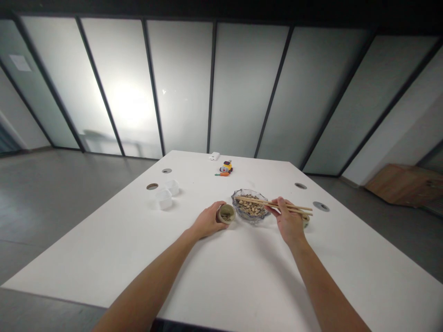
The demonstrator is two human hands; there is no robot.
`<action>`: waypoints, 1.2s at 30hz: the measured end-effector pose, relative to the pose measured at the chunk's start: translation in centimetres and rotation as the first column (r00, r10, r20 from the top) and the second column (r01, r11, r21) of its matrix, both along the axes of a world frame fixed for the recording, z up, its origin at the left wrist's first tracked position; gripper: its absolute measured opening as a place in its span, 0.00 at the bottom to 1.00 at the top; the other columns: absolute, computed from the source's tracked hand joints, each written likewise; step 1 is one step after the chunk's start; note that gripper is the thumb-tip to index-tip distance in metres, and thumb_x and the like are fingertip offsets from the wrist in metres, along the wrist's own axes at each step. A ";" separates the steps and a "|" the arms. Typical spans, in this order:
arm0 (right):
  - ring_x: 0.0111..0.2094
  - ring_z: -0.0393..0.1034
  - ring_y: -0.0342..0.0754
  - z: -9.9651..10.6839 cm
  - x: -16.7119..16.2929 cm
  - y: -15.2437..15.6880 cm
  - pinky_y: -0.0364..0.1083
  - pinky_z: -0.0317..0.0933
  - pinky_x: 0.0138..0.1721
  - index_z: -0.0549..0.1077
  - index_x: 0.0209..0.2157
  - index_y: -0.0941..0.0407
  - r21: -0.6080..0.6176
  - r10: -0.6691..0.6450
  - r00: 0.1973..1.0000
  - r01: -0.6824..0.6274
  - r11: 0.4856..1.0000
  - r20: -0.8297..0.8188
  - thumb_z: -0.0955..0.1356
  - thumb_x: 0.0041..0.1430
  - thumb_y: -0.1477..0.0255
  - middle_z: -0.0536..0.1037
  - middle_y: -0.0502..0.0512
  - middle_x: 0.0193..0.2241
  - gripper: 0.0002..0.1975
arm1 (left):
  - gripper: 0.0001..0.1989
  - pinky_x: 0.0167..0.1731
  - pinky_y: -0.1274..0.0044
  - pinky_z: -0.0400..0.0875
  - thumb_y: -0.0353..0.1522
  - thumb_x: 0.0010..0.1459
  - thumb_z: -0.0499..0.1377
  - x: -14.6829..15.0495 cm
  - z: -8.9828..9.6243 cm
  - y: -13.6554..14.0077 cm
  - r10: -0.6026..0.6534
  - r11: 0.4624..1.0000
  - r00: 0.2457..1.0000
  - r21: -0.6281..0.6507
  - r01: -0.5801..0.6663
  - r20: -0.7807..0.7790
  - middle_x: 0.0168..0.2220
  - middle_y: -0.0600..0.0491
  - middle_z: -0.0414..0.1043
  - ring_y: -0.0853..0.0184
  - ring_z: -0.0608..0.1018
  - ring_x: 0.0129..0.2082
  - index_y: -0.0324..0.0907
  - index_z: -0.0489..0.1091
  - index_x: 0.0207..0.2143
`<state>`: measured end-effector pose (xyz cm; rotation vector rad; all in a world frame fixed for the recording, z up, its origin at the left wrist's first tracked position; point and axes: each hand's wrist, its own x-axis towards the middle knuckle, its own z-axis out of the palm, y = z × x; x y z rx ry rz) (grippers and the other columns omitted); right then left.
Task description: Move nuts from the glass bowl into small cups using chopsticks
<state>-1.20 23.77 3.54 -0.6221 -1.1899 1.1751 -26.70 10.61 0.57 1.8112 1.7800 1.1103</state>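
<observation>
My left hand (208,220) is wrapped round a small greenish cup (227,221), its mouth tilted toward me, with a few seeds at the bottom. Just right of the cup stands a clear glass bowl (254,219) holding sunflower-like seeds (252,206). My right hand (286,221) grips a pair of wooden chopsticks (292,208); their tips reach over the bowl's left part. Whether a seed is between the tips I cannot tell. Behind my right hand, partly hidden, is another small greenish object (306,222).
Two white translucent containers (164,199) stand on the white table (221,276) at left. Farther back are a toy car (226,167), an orange carrot-shaped piece (224,174) and a white box (214,156). Round cable holes (152,186) pierce the tabletop near both sides.
</observation>
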 end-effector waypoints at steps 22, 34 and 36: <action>0.36 0.80 0.55 -1.5 -0.1 -0.2 0.54 0.74 0.40 0.82 0.37 0.53 0.353 -0.272 0.843 0.106 0.930 0.463 0.69 0.62 0.43 0.84 0.60 0.38 0.27 | 0.40 0.54 0.65 0.76 0.33 0.47 0.72 0.3 0.3 -0.1 0.010 1.000 1.000 0.007 -0.010 0.016 0.57 0.49 0.78 0.53 0.82 0.52 0.49 0.66 0.63; 0.37 0.77 0.53 -1.2 -0.3 -1.0 0.52 0.71 0.41 0.83 0.33 0.52 0.453 -0.259 0.808 -0.010 0.892 0.529 0.67 0.66 0.46 0.83 0.57 0.34 0.25 | 0.39 0.52 0.67 0.77 0.33 0.48 0.71 0.3 0.2 -0.1 0.007 1.000 0.999 0.008 -0.007 0.042 0.56 0.50 0.79 0.55 0.82 0.51 0.50 0.66 0.63; 0.36 0.77 0.53 -1.0 -0.2 -1.0 0.51 0.71 0.39 0.82 0.32 0.52 0.461 -0.284 0.806 0.015 0.887 0.519 0.67 0.66 0.46 0.83 0.57 0.33 0.25 | 0.39 0.52 0.67 0.77 0.33 0.48 0.71 0.3 0.2 -0.1 0.005 1.000 0.999 0.004 -0.005 0.043 0.56 0.49 0.79 0.55 0.82 0.51 0.49 0.66 0.63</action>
